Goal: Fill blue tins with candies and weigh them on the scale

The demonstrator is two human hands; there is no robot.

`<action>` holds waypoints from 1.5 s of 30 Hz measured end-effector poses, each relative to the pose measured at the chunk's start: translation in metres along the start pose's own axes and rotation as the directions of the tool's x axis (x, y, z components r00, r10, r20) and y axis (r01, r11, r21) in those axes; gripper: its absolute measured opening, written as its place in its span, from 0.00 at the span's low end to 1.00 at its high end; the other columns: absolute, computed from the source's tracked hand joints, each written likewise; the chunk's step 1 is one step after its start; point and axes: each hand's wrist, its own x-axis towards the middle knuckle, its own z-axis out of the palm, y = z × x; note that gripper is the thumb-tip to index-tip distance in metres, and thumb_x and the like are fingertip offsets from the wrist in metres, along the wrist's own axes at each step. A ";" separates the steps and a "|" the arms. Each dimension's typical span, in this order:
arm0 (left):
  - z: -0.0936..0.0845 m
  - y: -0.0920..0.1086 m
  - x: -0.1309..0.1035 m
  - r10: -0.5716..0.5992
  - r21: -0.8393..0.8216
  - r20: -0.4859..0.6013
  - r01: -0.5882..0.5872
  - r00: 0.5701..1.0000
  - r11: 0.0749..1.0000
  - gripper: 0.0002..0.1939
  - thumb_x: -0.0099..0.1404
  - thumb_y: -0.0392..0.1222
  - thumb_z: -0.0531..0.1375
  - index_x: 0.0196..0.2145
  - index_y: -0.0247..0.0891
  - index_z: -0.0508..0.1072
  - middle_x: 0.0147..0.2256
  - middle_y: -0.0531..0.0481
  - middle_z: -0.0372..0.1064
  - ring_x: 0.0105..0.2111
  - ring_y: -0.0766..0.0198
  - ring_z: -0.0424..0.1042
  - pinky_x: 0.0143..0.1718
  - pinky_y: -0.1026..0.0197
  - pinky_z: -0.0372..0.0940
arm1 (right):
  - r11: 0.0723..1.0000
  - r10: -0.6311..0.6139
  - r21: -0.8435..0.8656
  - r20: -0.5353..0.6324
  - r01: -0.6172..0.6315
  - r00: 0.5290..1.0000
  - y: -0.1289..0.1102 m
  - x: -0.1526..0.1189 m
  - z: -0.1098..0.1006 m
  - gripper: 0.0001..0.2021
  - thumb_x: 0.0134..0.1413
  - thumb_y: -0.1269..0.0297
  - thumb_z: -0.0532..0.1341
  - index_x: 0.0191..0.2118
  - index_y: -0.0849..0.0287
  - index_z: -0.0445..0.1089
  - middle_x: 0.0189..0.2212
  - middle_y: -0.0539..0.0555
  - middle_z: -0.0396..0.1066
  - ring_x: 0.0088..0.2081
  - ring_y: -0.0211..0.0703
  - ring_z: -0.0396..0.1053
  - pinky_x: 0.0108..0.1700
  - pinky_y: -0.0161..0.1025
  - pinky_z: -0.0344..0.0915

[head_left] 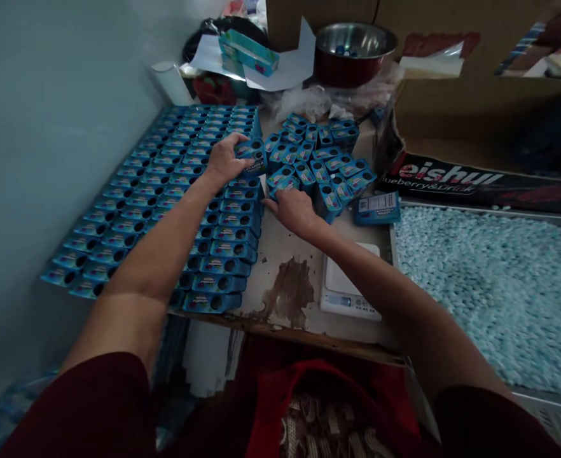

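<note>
My left hand (227,159) is closed on a small blue carton (252,152), fingers on its far end and thumb along its near side. It is at the right edge of tightly packed rows of matching cartons (156,184), each with a dark round hole on top. My right hand (296,211) is at the near left of a loose cluster of the same cartons (319,170). Its fingers curl against one carton (285,183), with the thumb pointing left; the fingertips are partly hidden. One more carton (377,208) lies on its side to the right.
A white digital scale (351,304) is under my right forearm. On the right, a metal tray (394,245) holds many pale blue wrapped pieces, with an open cardboard box (481,175) behind it. A steel bowl (355,41) and an unfolded carton sheet (285,69) are at the back.
</note>
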 end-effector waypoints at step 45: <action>0.007 0.163 -0.212 0.171 0.138 0.495 -0.271 0.852 0.953 0.27 0.74 0.57 0.71 0.66 0.46 0.80 0.64 0.39 0.81 0.65 0.37 0.80 0.71 0.37 0.70 | 0.316 0.576 0.848 0.184 -0.425 0.796 0.306 -0.304 -0.083 0.09 0.55 0.63 0.76 0.36 0.50 0.76 0.28 0.50 0.75 0.24 0.37 0.60 0.26 0.38 0.51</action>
